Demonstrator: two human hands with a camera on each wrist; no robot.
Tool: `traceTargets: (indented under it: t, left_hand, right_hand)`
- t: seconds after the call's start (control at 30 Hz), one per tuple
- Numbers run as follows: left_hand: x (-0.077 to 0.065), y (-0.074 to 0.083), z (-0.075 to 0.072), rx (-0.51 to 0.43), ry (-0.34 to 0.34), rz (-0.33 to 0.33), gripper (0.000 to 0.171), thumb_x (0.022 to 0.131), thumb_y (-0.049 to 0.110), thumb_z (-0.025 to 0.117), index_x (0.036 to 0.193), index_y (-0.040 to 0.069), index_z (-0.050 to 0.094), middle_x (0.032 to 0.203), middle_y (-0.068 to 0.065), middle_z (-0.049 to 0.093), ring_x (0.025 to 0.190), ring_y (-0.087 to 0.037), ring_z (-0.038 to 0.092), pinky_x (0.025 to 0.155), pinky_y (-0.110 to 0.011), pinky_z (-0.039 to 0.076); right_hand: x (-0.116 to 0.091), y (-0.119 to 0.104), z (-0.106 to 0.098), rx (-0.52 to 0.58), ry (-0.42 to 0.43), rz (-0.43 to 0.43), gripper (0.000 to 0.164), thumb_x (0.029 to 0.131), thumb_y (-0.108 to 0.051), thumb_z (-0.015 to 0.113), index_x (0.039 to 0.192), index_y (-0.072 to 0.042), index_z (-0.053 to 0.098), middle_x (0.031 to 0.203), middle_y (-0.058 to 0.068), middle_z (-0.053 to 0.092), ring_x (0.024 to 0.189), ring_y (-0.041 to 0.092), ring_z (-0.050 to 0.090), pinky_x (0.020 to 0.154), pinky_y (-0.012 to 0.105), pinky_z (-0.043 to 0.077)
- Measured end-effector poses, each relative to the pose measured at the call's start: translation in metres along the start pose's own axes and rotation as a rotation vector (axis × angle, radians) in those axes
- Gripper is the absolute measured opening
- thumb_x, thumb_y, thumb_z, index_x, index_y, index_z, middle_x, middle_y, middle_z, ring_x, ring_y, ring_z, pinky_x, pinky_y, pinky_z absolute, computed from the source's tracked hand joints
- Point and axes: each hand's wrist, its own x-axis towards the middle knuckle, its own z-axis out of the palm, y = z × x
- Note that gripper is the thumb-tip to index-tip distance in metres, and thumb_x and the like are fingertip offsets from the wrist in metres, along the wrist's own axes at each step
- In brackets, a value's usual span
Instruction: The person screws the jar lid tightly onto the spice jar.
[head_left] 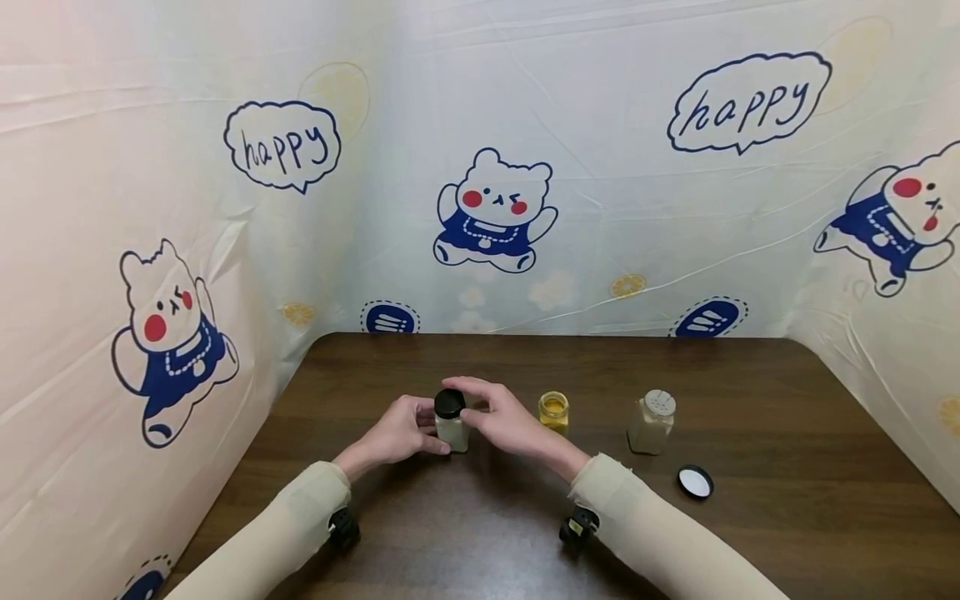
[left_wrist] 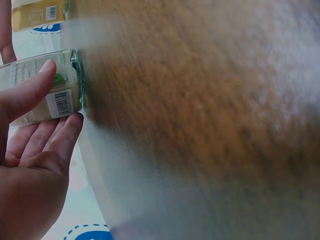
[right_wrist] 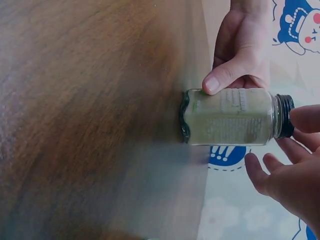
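A square glass spice jar [head_left: 452, 435] with pale greenish contents stands upright on the table, left of the middle. My left hand [head_left: 401, 429] grips its body low down, the thumb across the printed front and the fingers behind, near a barcode label in the left wrist view. On top sits a ribbed black lid [right_wrist: 285, 116]. My right hand [head_left: 508, 417] pinches this lid between thumb and fingers, while its lower fingers spread beside the jar in the right wrist view.
Right of my right hand stands an uncapped jar of yellow powder [head_left: 554, 414]. Farther right is another jar [head_left: 649, 429] with a perforated shaker top. A black lid [head_left: 696, 482] with a white lining lies upturned on the brown table [head_left: 787, 433]. A printed curtain [head_left: 615, 225] surrounds the table.
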Motion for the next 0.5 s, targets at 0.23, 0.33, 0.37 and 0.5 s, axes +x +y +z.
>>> traceTargets:
  t: [0.23,0.33,0.37,0.5]
  left_hand:
    - [0.0004,0.001,0.0003,0.01,-0.001,-0.005,0.049,0.081,-0.011,0.086,0.127,-0.008,0.07,0.122,-0.018,0.074,0.117,-0.034,0.07,0.097,-0.035,0.057]
    - [0.0005,0.0012,0.0002,0.019,0.002,-0.011,0.05,0.081,-0.01,0.086,0.128,-0.008,0.07,0.123,-0.018,0.074,0.118,-0.034,0.069,0.098,-0.035,0.057]
    - [0.0004,0.0014,0.0003,0.021,0.004,-0.012,0.05,0.081,-0.01,0.086,0.128,-0.008,0.07,0.123,-0.018,0.074,0.118,-0.034,0.069,0.098,-0.035,0.057]
    - [0.0004,0.0021,0.0005,0.023,0.006,-0.014,0.051,0.081,-0.01,0.086,0.129,-0.008,0.069,0.123,-0.018,0.073,0.118,-0.035,0.069,0.098,-0.036,0.057]
  right_hand:
    - [-0.0004,-0.0011,0.0001,-0.016,-0.01,0.021,0.05,0.104,0.006,0.053,0.153,-0.005,0.054,0.157,0.01,0.051,0.14,0.024,0.051,0.108,0.046,0.05]
    - [-0.0006,-0.0007,0.0003,-0.01,-0.009,0.027,0.051,0.104,0.006,0.053,0.154,-0.005,0.053,0.156,0.011,0.052,0.136,0.024,0.055,0.106,0.044,0.052]
    - [-0.0007,-0.0006,0.0004,-0.008,-0.008,0.026,0.051,0.104,0.006,0.052,0.154,-0.004,0.053,0.156,0.011,0.052,0.135,0.024,0.055,0.105,0.044,0.052]
    - [-0.0004,-0.0003,0.0002,-0.016,0.003,0.017,0.049,0.105,0.006,0.054,0.153,-0.003,0.054,0.154,0.012,0.054,0.132,0.025,0.058,0.104,0.044,0.053]
